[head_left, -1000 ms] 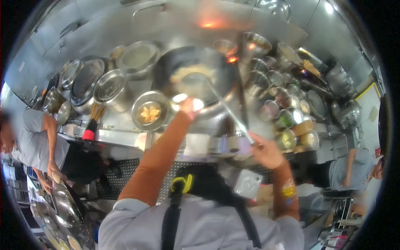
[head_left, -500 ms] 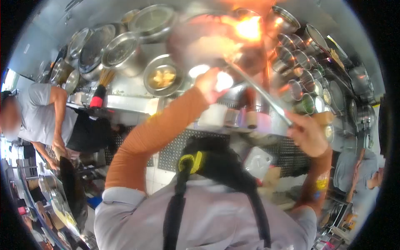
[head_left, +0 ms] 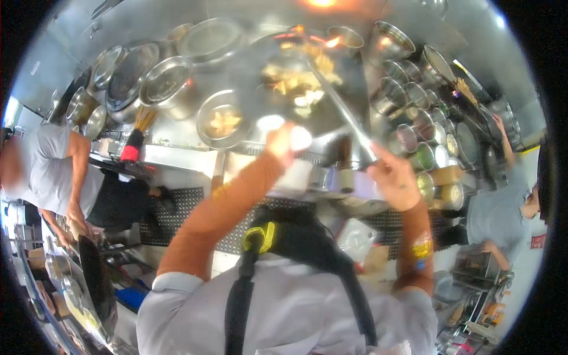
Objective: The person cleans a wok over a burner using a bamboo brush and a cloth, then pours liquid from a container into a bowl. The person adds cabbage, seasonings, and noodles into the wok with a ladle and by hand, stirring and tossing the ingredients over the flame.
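In my right hand (head_left: 395, 180) is the end of a long metal ladle (head_left: 340, 103), its fingers closed round the handle. The ladle's bowl reaches into a large dark wok (head_left: 251, 97), among browned yellow pieces of food (head_left: 322, 62) and some whiter pieces (head_left: 307, 102). At the wok's near edge, my left hand (head_left: 280, 144) is closed on a white, cloth-like bundle (head_left: 300, 138); blur hides its exact kind and whether the wok's handle is inside it. Small flames (head_left: 333, 42) show at the far rim.
A metal bowl of yellowish pieces (head_left: 223, 121) stands left of the wok, beside large pots (head_left: 167, 83). Several small metal containers (head_left: 408, 136) crowd the right side. One co-worker (head_left: 56, 168) stands at left, another (head_left: 500, 216) at right.
The big flame over the wok has shrunk to small ones, and the food shows more clearly. My right hand has moved left with the ladle; my left hand has come slightly left and nearer me.
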`<state>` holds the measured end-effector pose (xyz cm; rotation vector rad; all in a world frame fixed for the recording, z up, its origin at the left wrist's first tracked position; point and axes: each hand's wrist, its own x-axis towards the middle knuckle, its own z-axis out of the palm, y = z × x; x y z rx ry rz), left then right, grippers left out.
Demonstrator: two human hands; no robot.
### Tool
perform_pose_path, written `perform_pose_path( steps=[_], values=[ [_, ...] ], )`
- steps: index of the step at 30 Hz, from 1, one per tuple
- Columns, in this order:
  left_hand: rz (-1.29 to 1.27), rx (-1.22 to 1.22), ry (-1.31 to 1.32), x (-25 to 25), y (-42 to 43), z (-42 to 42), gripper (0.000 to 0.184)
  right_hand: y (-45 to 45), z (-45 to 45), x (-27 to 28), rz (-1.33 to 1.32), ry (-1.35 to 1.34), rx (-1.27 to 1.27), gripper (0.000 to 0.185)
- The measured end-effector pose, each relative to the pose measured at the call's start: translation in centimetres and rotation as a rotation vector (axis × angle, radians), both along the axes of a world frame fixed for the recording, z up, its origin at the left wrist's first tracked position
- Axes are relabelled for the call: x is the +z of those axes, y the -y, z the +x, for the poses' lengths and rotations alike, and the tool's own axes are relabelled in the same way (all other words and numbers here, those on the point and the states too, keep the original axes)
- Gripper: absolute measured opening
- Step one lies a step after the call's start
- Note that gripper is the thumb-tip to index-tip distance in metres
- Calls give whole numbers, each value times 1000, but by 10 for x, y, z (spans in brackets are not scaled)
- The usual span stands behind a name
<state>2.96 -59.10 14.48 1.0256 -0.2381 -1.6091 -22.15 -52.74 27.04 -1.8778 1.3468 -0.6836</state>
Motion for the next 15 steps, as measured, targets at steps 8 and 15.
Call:
perform_pose_path(
  steps=[8, 15],
  values=[
    [30, 20, 99, -45, 97, 2, 23, 60, 24, -101, -469, -210, 59, 50],
    [19, -52, 79, -50, 107, 12, 23, 16, 16, -89, -53, 74, -49, 51]
  ],
)
